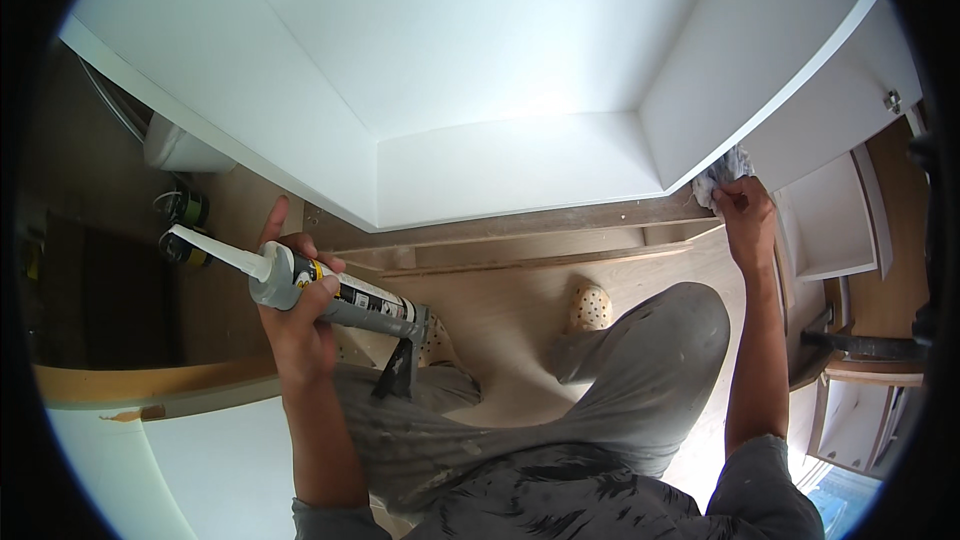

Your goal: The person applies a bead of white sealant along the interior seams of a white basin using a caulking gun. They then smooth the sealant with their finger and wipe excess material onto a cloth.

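Note:
My left hand [305, 325] is wrapped round the front end of a grey caulking gun [365, 318] loaded with a printed cartridge. Its white nozzle [215, 252] points up and to the left, and my index finger sticks out straight. At the right, my right hand [745, 215] pinches a crumpled grey-white rag [725, 178] against the lower right corner of a white cabinet [510, 165]. The cabinet is open toward me, its inside bare white panels. Part of the rag is hidden by my fingers.
Under the cabinet runs a wooden base frame [510, 235]. Two green-and-black round items [180, 208] lie on the floor at the left, near a white rounded container [185, 148]. A door with a hinge [893, 100] and a small white cabinet box [825, 215] stand at the right.

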`<state>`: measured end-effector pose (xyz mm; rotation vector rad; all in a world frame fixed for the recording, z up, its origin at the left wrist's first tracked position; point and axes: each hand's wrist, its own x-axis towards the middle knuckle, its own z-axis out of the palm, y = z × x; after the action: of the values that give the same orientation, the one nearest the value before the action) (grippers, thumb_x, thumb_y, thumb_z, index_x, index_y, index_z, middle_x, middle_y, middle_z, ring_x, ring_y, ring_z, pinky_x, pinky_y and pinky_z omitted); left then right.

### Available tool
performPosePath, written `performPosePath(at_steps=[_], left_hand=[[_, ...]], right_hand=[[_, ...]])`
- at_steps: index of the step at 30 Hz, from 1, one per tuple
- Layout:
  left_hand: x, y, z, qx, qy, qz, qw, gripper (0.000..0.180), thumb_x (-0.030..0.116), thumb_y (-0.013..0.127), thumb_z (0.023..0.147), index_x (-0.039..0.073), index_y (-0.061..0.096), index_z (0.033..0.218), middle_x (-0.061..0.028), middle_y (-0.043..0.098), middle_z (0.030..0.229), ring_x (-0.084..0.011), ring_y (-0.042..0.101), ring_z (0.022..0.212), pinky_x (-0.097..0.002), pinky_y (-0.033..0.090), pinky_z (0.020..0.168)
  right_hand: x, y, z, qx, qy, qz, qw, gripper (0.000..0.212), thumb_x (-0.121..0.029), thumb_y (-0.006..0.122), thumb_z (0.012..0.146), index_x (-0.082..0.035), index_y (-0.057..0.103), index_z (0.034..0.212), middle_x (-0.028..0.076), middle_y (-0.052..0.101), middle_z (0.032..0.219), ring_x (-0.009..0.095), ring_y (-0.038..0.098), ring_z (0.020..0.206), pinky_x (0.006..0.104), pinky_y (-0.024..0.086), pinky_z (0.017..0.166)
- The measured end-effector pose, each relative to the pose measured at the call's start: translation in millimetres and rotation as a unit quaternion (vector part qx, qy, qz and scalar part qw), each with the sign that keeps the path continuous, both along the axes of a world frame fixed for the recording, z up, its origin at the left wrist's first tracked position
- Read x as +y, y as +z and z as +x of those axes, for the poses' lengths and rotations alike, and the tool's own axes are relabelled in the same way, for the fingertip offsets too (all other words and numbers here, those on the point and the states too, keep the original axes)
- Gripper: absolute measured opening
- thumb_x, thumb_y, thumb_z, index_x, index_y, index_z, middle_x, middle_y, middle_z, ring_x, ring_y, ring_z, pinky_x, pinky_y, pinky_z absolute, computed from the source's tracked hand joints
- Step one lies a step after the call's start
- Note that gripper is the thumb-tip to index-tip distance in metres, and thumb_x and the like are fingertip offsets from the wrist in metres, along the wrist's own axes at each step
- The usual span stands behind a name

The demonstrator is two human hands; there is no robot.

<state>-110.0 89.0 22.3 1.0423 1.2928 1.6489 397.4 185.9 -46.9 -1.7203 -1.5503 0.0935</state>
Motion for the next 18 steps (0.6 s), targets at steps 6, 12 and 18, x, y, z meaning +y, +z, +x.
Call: performPosePath(at_steps=[6,12,18], left_hand=[[-12,-13,-2,-0.039,-0.028,0.046,0.998,0.068,0.003,0.074,0.073,0.002,0.052,0.138,-0.0085,0.053,0.107,-0.0202,0.065,0.092,-0.0396,0.055,0.092],[-31,21,6,-0.132,-0.096,0.175,0.971,0.051,0.014,0.085,0.074,0.012,0.050,0.112,-0.0038,0.049,0.103,-0.0169,0.063,0.082,-0.0381,0.055,0.087],[-63,61,44,-0.329,-0.113,0.267,0.899,0.043,0.010,0.076,0.081,0.013,0.046,0.113,-0.0021,0.047,0.104,-0.0144,0.059,0.087,-0.0364,0.052,0.091]], right_hand=[[-54,40,-51,0.178,0.053,-0.076,0.980,0.024,0.001,0.084,0.085,-0.002,0.063,0.075,0.001,0.060,0.071,0.008,0.053,0.063,0.0273,0.043,0.059],[-115,25,-148,0.239,0.410,-0.367,0.801,0.019,-0.014,0.079,0.094,-0.005,0.077,0.111,0.010,0.074,0.093,0.016,0.073,0.084,0.0342,0.057,0.075],[-165,26,-200,0.490,0.540,-0.427,0.534,0.057,-0.023,0.078,0.095,0.001,0.059,0.142,0.017,0.067,0.133,0.028,0.060,0.133,0.0428,0.041,0.117]])
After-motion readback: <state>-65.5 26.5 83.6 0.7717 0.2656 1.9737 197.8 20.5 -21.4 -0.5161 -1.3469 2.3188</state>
